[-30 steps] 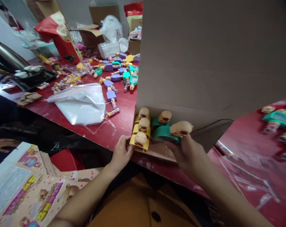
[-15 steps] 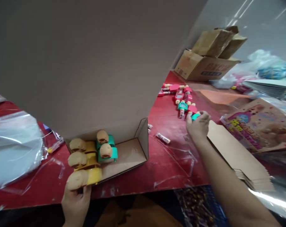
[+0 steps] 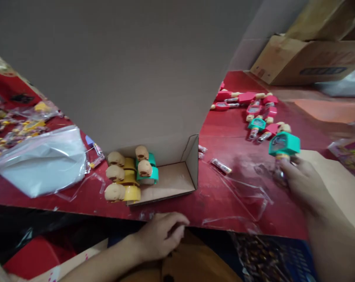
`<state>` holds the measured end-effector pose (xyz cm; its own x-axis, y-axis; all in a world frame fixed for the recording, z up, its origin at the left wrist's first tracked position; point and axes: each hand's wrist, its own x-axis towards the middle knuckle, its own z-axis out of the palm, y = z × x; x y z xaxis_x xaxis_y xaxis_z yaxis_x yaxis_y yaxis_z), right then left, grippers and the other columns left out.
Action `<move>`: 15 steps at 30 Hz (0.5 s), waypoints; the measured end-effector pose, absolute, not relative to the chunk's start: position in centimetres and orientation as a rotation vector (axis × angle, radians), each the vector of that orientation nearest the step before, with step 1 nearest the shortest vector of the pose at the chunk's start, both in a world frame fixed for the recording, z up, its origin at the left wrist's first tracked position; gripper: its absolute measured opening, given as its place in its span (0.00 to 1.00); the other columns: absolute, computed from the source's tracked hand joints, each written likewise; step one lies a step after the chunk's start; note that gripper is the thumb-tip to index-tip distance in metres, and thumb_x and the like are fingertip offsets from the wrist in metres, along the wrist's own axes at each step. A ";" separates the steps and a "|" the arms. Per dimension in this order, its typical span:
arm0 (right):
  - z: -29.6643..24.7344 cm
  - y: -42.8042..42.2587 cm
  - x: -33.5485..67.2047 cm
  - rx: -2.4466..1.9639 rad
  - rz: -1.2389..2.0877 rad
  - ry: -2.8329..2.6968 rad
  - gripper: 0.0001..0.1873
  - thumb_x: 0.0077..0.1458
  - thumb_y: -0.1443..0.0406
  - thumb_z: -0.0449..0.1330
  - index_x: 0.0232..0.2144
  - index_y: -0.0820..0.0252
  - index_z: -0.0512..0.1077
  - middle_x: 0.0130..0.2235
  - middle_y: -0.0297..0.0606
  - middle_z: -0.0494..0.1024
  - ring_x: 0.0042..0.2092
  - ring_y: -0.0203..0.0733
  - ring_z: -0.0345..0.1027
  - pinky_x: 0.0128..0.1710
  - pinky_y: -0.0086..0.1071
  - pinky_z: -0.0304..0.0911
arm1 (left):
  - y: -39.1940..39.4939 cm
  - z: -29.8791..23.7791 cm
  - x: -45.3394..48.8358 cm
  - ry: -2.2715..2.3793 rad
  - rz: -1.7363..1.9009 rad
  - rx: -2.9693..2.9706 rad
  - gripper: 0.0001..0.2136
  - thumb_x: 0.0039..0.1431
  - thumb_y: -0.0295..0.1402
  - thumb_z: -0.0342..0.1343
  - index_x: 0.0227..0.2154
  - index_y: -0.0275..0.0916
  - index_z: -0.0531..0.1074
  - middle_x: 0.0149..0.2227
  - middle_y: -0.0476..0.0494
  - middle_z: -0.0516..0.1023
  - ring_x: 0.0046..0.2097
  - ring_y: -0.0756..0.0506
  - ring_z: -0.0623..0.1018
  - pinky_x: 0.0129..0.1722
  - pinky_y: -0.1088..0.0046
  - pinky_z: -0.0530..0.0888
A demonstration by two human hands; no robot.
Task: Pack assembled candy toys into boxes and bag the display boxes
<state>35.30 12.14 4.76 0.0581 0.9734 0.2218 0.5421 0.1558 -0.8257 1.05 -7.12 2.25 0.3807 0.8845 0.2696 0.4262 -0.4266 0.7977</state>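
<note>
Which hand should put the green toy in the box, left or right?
Probably the right hand: it already grips the teal toy. The left hand is nearer the cardboard box, but it holds nothing and rests by the table edge.

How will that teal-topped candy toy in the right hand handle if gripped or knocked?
The teal-topped candy toy probably weighs little: the right hand holds it in its fingertips. Its blocky plastic top looks stiff; the clear tube below may be more fragile. Similar toys on the red table lie flat, so it would likely tip rather than stand.
</note>
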 end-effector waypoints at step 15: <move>5.1 -0.6 21.1 -0.714 1.197 -1.831 0.16 0.56 0.55 0.62 0.44 0.52 0.68 0.41 0.39 0.73 0.39 0.46 0.71 0.34 0.32 0.71 | -7.6 4.0 3.1 1.445 0.933 1.637 0.18 0.56 0.42 0.55 0.45 0.36 0.65 0.38 0.37 0.77 0.39 0.39 0.78 0.35 0.64 0.75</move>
<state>21.08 -0.62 5.06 -0.5067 0.7990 0.3239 0.0237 0.3884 -0.9212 3.10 -7.56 3.99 0.0973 0.9943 0.0432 0.4491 -0.0826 0.8897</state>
